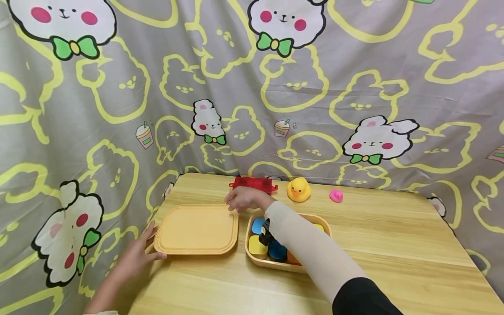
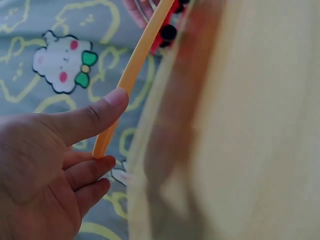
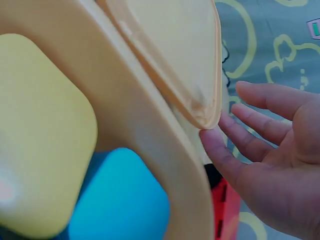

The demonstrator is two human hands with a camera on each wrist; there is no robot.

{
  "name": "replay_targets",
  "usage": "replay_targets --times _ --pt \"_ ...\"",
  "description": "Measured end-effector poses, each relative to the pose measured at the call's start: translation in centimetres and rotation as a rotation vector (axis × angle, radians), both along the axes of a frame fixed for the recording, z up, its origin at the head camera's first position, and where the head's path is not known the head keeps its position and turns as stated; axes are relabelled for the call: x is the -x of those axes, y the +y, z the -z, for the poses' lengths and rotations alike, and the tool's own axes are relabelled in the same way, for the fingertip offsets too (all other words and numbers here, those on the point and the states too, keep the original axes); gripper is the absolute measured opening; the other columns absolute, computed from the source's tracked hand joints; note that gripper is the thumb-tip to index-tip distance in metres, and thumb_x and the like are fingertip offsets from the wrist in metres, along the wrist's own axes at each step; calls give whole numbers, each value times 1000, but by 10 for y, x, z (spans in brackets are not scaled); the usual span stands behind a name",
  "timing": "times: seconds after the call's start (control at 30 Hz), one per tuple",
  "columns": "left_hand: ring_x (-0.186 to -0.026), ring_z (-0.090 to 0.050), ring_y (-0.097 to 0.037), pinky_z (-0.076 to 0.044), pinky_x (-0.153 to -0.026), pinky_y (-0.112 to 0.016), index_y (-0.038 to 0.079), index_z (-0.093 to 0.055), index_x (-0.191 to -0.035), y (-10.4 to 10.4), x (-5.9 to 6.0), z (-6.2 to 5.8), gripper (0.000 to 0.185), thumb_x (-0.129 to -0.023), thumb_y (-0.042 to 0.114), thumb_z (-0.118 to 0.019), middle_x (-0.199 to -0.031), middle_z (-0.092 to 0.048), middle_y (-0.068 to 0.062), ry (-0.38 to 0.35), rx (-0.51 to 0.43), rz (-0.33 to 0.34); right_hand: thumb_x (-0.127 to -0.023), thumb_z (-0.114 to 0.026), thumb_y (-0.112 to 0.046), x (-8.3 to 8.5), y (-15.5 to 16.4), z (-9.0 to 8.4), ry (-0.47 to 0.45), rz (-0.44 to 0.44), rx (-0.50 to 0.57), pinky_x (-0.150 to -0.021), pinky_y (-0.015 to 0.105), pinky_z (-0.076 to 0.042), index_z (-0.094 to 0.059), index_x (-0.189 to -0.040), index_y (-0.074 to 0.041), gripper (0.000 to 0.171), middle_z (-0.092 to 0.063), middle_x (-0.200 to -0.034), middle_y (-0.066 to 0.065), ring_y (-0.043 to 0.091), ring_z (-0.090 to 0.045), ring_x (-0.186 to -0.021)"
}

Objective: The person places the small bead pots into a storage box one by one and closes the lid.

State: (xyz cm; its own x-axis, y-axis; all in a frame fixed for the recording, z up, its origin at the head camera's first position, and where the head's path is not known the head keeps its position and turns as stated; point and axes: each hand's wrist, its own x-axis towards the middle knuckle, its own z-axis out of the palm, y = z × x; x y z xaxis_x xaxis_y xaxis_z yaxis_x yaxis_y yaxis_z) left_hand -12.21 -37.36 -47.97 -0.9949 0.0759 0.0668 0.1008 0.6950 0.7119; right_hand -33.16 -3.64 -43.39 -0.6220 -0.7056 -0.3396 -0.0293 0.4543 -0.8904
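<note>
No writing or brand mark can be read on any item; the only print is the rabbit-and-bow pattern of the cloth (image 1: 354, 87) hung behind and beside the table (image 1: 393, 253).

The lid (image 1: 196, 229), a flat yellow square with rounded corners, lies on the table just left of the tray (image 1: 323, 221), their near edges almost touching.

The left hand (image 1: 135, 256) is at the lid's near left corner. In the left wrist view its thumb (image 2: 97, 117) lies along the lid's thin rim and its fingers (image 2: 87, 172) curl beneath, so the corner is lightly pinched.

The right hand (image 1: 246, 199) is at the lid's far right corner. In the right wrist view its fingers (image 3: 260, 122) are nearly straight and spread, with one fingertip touching the rim; nothing is gripped.

The right forearm, in a pale sleeve, crosses over the tray and hides part of it. Yellow and blue blocks (image 1: 257, 246) show in the tray.

Beyond the lid's far right corner, close to the right hand, lies a red toy (image 1: 253, 183). Right of it stand a yellow duck (image 1: 298, 190) and, further right, a small pink duck (image 1: 336, 195).

The lid's left edge lies close to the table's left edge. Bare wood extends in front of the lid and to the right of the tray.
</note>
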Motion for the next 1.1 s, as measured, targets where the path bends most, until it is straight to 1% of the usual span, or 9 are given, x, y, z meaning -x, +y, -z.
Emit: replay_targets --times 0.13,0.23,0.3,0.47,0.67,0.8,0.93,1.03,1.1 --pt "-137 -41 -54 -48 -103 -28 -11 -5 -160 6 3 -13 116 -82 14 -87 -154 -32 -41 -7 -13 -6 -95 -69 1 0 10 -9 46 42 49 -107 45 -50 -59 -138 8 45 -58 -141 23 22 -61 -111" --pt "-136 -43 -52 -48 -103 -44 -11 -7 -160 11 6 -20 115 -83 16 -87 -154 -34 -39 -18 -3 -24 -95 -69 1 0 21 -14 64 73 86 -108 41 -50 -61 -136 7 42 -58 -143 22 28 -60 -122" --pt "-136 -44 -52 -46 -103 -48 -11 -8 -160 14 8 -24 114 -84 18 -87 -154 -34 -39 -25 -4 -28 -96 -69 1 1 29 -17 65 93 108 -108 40 -49 -62 -135 7 40 -58 -143 21 28 -59 -126" --pt "-135 -48 -50 -47 -103 -52 -14 -14 -159 28 12 -37 111 -84 25 -87 -152 -40 -38 -28 13 -14 -97 -67 2 -2 53 -27 24 122 166 -106 40 -51 -63 -135 4 39 -57 -140 17 25 -62 -120" --pt "-134 -50 -51 -51 -100 -50 -17 -18 -156 55 21 -52 106 -85 21 -86 -149 -43 -39 -39 -36 42 -99 -62 4 -9 94 -31 -115 126 279 -104 41 -52 -54 -146 0 48 -49 -147 19 22 -66 -111" --pt "-135 -50 -50 -55 -96 -45 -16 -18 -157 73 31 -54 106 -84 19 -87 -152 -43 -35 -39 -100 89 -100 -58 5 -18 127 -30 -168 96 373 -108 41 -49 -41 -155 0 58 -41 -154 23 25 -62 -121" --pt "-136 -48 -52 -57 -95 -41 -15 -18 -157 91 42 -53 106 -84 16 -87 -150 -41 -33 -39 -197 154 -100 -59 4 -29 158 -26 -150 91 437 -113 41 -44 -34 -160 -3 65 -28 -164 18 34 -47 -141" --pt "-134 -49 -53 -57 -95 -40 -14 -20 -158 106 51 -51 106 -82 15 -88 -147 -41 -32 -33 -245 203 -98 -63 2 -38 179 -22 -116 137 464 -113 40 -44 -34 -161 -7 70 -27 -167 15 38 -37 -149" --pt "-134 -49 -54 -58 -94 -37 -11 -20 -159 117 56 -49 107 -82 14 -89 -146 -39 -32 -41 -280 231 -98 -64 2 -45 193 -19 -94 181 485 -112 39 -45 -32 -161 -6 71 -30 -166 17 36 -37 -149"
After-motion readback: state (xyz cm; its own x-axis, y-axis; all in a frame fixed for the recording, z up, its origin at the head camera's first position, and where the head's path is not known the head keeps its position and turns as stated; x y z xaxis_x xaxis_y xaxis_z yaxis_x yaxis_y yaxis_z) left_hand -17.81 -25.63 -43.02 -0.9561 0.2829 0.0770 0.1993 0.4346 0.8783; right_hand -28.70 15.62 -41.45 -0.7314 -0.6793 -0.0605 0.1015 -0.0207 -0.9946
